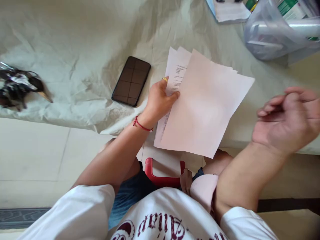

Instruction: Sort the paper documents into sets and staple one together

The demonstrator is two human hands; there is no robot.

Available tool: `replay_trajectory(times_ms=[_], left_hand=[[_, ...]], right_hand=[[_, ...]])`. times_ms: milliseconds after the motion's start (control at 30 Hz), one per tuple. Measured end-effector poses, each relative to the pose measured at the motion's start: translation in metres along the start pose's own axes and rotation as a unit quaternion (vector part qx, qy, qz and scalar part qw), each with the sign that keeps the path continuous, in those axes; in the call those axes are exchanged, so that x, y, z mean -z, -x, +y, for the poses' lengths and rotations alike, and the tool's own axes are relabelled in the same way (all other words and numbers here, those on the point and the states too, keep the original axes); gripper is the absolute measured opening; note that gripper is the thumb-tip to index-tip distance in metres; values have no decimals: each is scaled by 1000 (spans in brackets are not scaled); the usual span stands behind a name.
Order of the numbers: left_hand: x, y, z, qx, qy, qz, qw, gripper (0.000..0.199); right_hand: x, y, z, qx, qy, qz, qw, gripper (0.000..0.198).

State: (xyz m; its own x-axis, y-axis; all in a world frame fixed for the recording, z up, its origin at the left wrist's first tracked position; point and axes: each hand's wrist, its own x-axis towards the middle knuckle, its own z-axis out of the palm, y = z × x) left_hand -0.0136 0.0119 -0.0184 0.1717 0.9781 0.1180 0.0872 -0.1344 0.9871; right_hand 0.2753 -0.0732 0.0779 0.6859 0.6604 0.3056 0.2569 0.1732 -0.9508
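Observation:
My left hand (162, 98), with a yellow ring and a red string bracelet, grips a sheaf of paper sheets (200, 110) by its left edge, thumb on top. The sheets are slightly fanned; the top one shows a blank face, while printed text shows on a sheet beneath it. They are held over the front edge of the covered table. To the right, apart from the sheets, my right hand (290, 120) is raised with its fingers curled in and nothing visible in them. A black phone (131, 81) lies just left of my left hand.
A pale crinkled cover (75, 66) drapes the table. At the far right stands a translucent plastic bag (265, 40) with packages inside, beside some papers (232, 13). A dark, blurred bundle (20, 85) lies at the left. Below, between my legs, is a red plastic object (165, 181).

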Motion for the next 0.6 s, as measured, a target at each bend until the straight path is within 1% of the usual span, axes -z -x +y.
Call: replay_trajectory(times_ms=[33, 100, 133, 200, 267, 333, 400, 467, 533, 567, 600], left_hand=[[-1, 1, 1, 7, 0, 7, 1000, 25], [-1, 1, 3, 21, 0, 14, 1000, 25], [-1, 1, 3, 22, 4, 18, 1000, 25], [-2, -2, 1, 22, 12, 23, 999, 24], [-4, -5, -2, 26, 28, 26, 999, 26], [-8, -8, -6, 32, 48, 28, 998, 29], [-12, -9, -9, 38, 66, 31, 997, 31], [-16, -8, -8, 50, 80, 29, 995, 32], [-19, -6, -5, 68, 96, 19, 993, 30], [-20, -4, -2, 76, 104, 13, 992, 28], [-21, -3, 1, 81, 111, 7, 990, 26]], right_hand=[[-5, 10, 5, -3, -11, 30, 999, 18], [-7, 22, 17, -44, 5, 51, 998, 16], [-6, 24, 23, -46, 12, 53, 997, 15], [-2, 17, 34, -26, 34, 43, 998, 18], [1, 2, 42, 2, 76, 11, 997, 23], [0, -15, 48, 9, 132, -42, 990, 39], [-5, -27, 53, -1, 187, -97, 978, 57], [-11, -30, 59, 8, 245, -125, 961, 66], [-15, -24, 65, -13, 286, -148, 947, 61], [-17, -19, 69, -36, 288, -154, 945, 55], [-18, -14, 73, -61, 270, -152, 949, 48]])
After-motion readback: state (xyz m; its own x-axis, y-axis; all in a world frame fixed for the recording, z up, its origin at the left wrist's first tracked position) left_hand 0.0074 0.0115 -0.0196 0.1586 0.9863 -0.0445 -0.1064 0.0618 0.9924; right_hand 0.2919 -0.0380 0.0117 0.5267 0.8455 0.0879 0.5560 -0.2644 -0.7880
